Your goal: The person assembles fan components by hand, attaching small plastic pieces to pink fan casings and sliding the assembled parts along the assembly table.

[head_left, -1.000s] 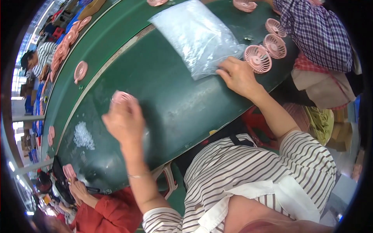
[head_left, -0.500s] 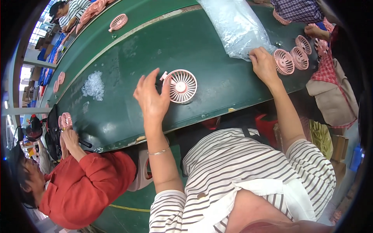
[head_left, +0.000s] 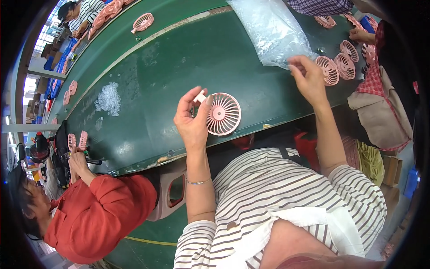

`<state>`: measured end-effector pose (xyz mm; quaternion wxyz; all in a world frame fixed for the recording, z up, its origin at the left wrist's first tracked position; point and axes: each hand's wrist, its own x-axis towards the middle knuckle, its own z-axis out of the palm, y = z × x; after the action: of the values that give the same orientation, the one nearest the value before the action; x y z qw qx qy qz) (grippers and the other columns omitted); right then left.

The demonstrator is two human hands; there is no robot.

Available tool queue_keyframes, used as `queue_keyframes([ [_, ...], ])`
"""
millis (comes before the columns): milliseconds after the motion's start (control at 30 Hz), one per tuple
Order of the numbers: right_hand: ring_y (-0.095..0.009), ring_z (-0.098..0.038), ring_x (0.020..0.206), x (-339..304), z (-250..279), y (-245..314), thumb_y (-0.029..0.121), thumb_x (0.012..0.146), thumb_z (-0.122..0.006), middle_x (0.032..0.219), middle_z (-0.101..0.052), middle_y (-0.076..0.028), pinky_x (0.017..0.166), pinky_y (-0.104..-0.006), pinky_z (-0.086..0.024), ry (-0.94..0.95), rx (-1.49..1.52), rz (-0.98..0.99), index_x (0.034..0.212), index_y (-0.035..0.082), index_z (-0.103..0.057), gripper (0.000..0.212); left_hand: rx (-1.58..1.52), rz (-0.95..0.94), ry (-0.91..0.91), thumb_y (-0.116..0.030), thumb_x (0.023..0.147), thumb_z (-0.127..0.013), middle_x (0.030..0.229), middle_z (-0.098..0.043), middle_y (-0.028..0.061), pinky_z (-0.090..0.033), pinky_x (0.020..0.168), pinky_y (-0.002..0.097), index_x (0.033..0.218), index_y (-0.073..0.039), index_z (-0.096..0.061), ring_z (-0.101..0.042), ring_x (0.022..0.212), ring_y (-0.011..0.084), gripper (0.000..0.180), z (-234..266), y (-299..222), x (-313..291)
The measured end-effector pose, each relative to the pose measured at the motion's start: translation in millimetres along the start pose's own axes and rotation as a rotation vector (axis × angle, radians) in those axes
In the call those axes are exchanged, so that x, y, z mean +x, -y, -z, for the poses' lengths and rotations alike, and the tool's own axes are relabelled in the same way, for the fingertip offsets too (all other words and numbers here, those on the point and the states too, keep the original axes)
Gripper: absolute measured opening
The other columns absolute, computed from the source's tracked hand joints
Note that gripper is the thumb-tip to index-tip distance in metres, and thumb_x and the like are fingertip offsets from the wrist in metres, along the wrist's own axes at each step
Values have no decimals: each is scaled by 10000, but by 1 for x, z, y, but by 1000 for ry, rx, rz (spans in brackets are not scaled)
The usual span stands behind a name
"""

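Observation:
A round pink fan housing [head_left: 230, 106] with slatted ribs is near the front edge of the green table. My left hand [head_left: 190, 125] grips its small stub between thumb and fingers, at the housing's left side. To the right, my right hand [head_left: 312, 83] hovers over the table, its fingers bent and thumb apart from them. Its fingertips are beside the lower corner of a clear plastic bag [head_left: 273, 33]; whether they touch it I cannot tell. Just right of that hand stand several pink fan housings [head_left: 330, 71].
Small clear pieces lie in a pile [head_left: 108, 99] on the left of the table [head_left: 148, 121]. A pink fan part [head_left: 143, 22] sits on the far green strip. A co-worker in red [head_left: 103, 215] handles pink parts at left; another person's hand [head_left: 362, 36] is at upper right.
My left hand has closed on the fan housing's stub and moved it right and nearer to me. My right hand has shifted slightly right. The far fan part has moved right along the strip.

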<state>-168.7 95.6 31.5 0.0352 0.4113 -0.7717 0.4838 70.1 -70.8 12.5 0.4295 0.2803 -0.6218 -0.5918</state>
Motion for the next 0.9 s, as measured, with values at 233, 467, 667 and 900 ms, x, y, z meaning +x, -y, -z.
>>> queue_keyframes([
  [233, -69, -554, 637, -5, -20, 2, 75, 832, -641, 756, -632, -27, 587, -209, -454, 74, 223, -110, 900, 1, -661, 103, -93, -39, 47, 21, 798, -675, 967, -648, 113, -496, 823, 258, 1074, 35, -580, -616, 924, 158, 292, -20, -9, -5],
  [467, -85, -593, 619, -16, -22, -22, 68, 813, -647, 732, -655, -51, 577, -236, -484, 114, 545, -362, 933, -24, -662, 152, 86, -121, 236, -56, 801, -687, 909, -647, 57, -476, 732, 226, 1023, 17, -606, -595, 807, 99, 247, -101, -36, 28],
  [667, -98, -606, 596, -14, -22, -16, 23, 828, -624, 717, -649, -68, 521, -231, -492, 153, 573, -464, 910, -39, -647, 105, -29, 154, 453, -166, 844, -636, 874, -630, 141, -536, 605, 264, 1123, 62, -550, -612, 742, 147, 370, -223, -29, 85],
  [900, -88, -611, 638, -15, -21, -16, -14, 836, -625, 762, -630, -48, 511, -196, -469, 97, 726, -475, 907, -16, -599, 76, -107, 55, 337, -92, 880, -534, 990, -607, 147, -564, 606, 325, 1149, 63, -529, -616, 798, 203, 311, -217, -10, 166],
])
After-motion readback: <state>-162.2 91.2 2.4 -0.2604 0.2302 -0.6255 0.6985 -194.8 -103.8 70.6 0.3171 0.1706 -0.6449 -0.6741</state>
